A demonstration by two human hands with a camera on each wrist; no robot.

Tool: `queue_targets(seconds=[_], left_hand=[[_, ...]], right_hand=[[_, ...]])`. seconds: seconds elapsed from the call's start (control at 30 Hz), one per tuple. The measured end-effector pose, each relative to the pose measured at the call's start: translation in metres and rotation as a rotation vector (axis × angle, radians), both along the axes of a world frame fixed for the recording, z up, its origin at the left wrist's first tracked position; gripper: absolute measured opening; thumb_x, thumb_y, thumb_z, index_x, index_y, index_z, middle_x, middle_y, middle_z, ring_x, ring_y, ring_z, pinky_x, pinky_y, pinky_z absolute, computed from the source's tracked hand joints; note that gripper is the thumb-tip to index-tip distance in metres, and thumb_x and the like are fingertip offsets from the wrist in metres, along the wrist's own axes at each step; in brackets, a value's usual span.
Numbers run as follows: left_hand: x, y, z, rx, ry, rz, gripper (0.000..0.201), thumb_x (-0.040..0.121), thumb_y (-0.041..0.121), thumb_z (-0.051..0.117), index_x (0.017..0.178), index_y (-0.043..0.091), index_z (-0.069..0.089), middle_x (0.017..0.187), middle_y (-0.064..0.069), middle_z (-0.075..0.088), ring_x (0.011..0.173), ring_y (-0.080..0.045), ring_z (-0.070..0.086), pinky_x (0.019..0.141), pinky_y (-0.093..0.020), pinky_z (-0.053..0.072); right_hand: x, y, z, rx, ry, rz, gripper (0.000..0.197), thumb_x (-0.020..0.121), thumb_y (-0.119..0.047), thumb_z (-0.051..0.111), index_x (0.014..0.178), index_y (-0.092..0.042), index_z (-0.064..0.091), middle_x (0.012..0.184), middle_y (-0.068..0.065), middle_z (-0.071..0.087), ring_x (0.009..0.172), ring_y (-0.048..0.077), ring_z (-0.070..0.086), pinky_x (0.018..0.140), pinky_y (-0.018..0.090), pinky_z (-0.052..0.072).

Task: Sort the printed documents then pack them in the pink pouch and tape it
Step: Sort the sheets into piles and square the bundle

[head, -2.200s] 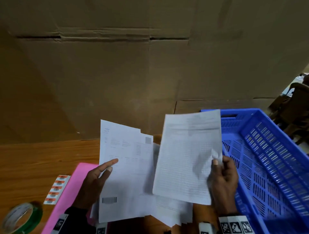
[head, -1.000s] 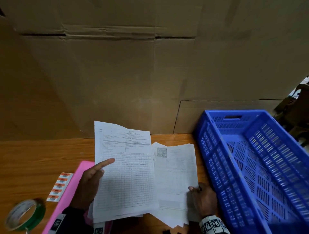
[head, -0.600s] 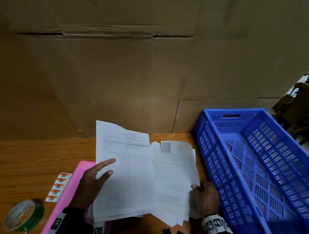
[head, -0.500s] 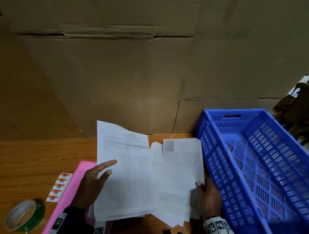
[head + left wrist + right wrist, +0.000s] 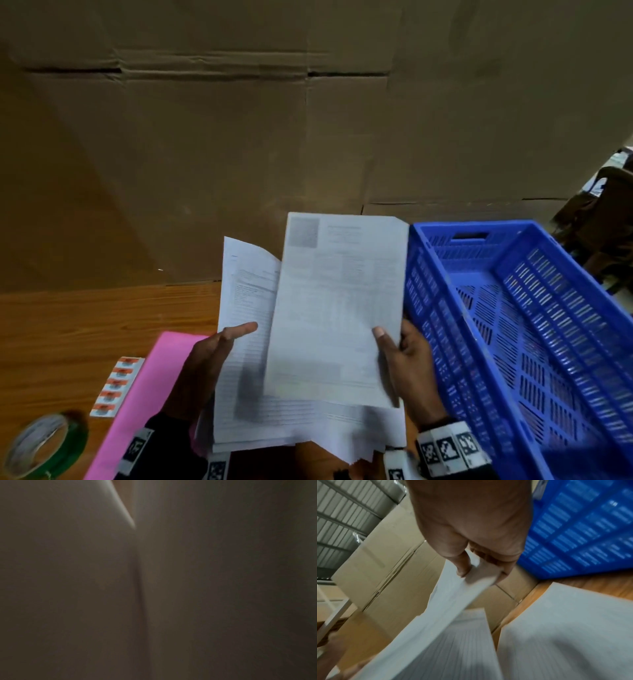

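Paper first: the lifted sheet (image 5: 337, 308) in your right hand (image 5: 409, 363) stands nearly upright, long axis running 6 to 12 o'clock, its grey code block at the top left corner toward 11. You pinch it near its lower right edge, thumb (image 5: 382, 337) on the printed face and the other fingers curled behind it; the right wrist view shows that pinch closed on the paper's edge (image 5: 471, 572). Behind it at 9 o'clock, your left hand (image 5: 205, 370) holds a second stack of documents (image 5: 246, 342), also long axis toward 12, top corner curling over. The left thumb (image 5: 239, 332) lies straight across the front of that stack; the other left fingers are hidden behind the paper, so you cannot tell how they sit. The left wrist view is dark and blurred. More loose sheets (image 5: 359, 435) fan out beneath both at 6 o'clock. The pink pouch (image 5: 137, 404) lies flat on the wooden table (image 5: 85, 329) at 8 o'clock, partly under your left wrist. Just beside it sit a strip of small labels (image 5: 116, 387) and a tape roll (image 5: 44, 445). A blue crate (image 5: 513, 325) stands at 3 o'clock, near your right hand. Cardboard boxes (image 5: 239, 137) wall the far side.
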State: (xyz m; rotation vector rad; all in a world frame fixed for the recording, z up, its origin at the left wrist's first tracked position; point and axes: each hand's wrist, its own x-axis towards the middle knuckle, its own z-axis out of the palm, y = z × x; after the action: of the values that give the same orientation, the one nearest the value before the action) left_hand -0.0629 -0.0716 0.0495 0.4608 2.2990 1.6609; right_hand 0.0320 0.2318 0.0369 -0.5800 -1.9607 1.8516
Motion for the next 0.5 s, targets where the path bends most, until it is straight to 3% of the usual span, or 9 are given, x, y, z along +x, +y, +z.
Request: queue_targets(seconds=[0.07,0.1,0.17,0.23,0.3,0.33,0.37,0.43,0.5], left_hand=[[0.005,0.007,0.003,0.016,-0.045,0.012,0.066,0.084,0.075,0.044,0.128,0.029,0.060,0.132,0.021,0.059,0.124,0.003,0.052,0.106,-0.021,0.035],[0.007,0.012,0.004,-0.029,-0.059,0.052,0.057,0.085,0.068,0.056,0.128,0.031,0.058,0.131,0.021,0.058,0.122,0.002,0.052,0.108,-0.026,0.037],[0.007,0.015,0.001,-0.090,-0.052,0.104,0.025,0.090,0.032,0.069,0.112,0.037,0.059,0.114,0.030,0.064,0.107,0.011,0.059,0.101,-0.023,0.043],[0.005,0.011,-0.006,-0.110,-0.039,0.142,0.027,0.090,0.021,0.070,0.112,0.036,0.063,0.105,0.029,0.069,0.105,0.006,0.063,0.097,-0.025,0.047],[0.003,0.003,-0.008,-0.122,-0.045,0.184,0.039,0.090,0.026,0.070,0.128,0.027,0.060,0.120,0.017,0.066,0.114,-0.006,0.060,0.102,-0.031,0.044],[0.002,-0.002,-0.009,-0.127,-0.046,0.193,0.047,0.089,0.029,0.069,0.133,0.025,0.056,0.123,0.015,0.063,0.116,-0.009,0.058,0.101,-0.029,0.043],[0.000,-0.009,-0.012,-0.124,-0.048,0.198,0.052,0.086,0.035,0.066,0.136,0.026,0.053,0.124,0.015,0.063,0.118,-0.010,0.057,0.100,-0.027,0.043],[-0.001,-0.019,-0.010,-0.140,-0.047,0.206,0.065,0.079,0.049,0.062,0.140,0.029,0.051,0.128,0.011,0.064,0.122,-0.014,0.057,0.104,-0.035,0.045],[-0.003,-0.031,-0.016,-0.183,-0.043,0.222,0.079,0.076,0.064,0.058,0.145,0.029,0.045,0.135,0.006,0.060,0.125,-0.019,0.055,0.106,-0.049,0.045]], right_hand=[[-0.001,-0.016,-0.008,0.025,-0.081,0.083,0.023,0.096,-0.015,0.066,0.118,-0.023,0.068,0.111,-0.013,0.075,0.105,0.004,0.070,0.092,0.029,0.056],[-0.003,-0.024,-0.015,0.013,-0.104,0.114,0.022,0.096,-0.017,0.067,0.117,-0.020,0.068,0.111,-0.010,0.075,0.105,0.006,0.070,0.094,0.030,0.055],[-0.007,-0.033,-0.030,0.042,-0.166,0.145,0.027,0.091,-0.036,0.072,0.106,-0.014,0.070,0.101,-0.001,0.076,0.099,0.017,0.072,0.089,0.038,0.057],[-0.008,-0.032,-0.049,0.084,-0.235,0.153,0.045,0.082,-0.056,0.074,0.085,-0.013,0.063,0.080,-0.001,0.069,0.080,0.021,0.067,0.073,0.037,0.054],[-0.004,-0.025,-0.063,0.123,-0.270,0.067,0.026,0.081,-0.040,0.082,0.079,-0.021,0.065,0.081,-0.010,0.070,0.083,0.018,0.065,0.072,0.028,0.052],[-0.001,-0.018,-0.072,0.214,-0.297,-0.011,0.020,0.079,-0.030,0.085,0.082,-0.025,0.066,0.088,-0.013,0.070,0.091,0.019,0.066,0.077,0.028,0.053],[0.003,-0.010,-0.078,0.341,-0.374,-0.081,0.027,0.076,-0.027,0.087,0.091,-0.027,0.064,0.101,-0.012,0.066,0.103,0.023,0.063,0.085,0.033,0.053],[0.011,0.000,-0.088,0.511,-0.674,-0.137,0.062,0.071,-0.038,0.088,0.121,-0.023,0.054,0.130,0.005,0.050,0.124,0.035,0.049,0.098,0.041,0.044],[0.016,0.012,-0.104,0.582,-0.926,-0.129,0.096,0.066,-0.055,0.085,0.141,-0.021,0.035,0.145,0.015,0.042,0.131,0.039,0.043,0.106,0.049,0.038]])
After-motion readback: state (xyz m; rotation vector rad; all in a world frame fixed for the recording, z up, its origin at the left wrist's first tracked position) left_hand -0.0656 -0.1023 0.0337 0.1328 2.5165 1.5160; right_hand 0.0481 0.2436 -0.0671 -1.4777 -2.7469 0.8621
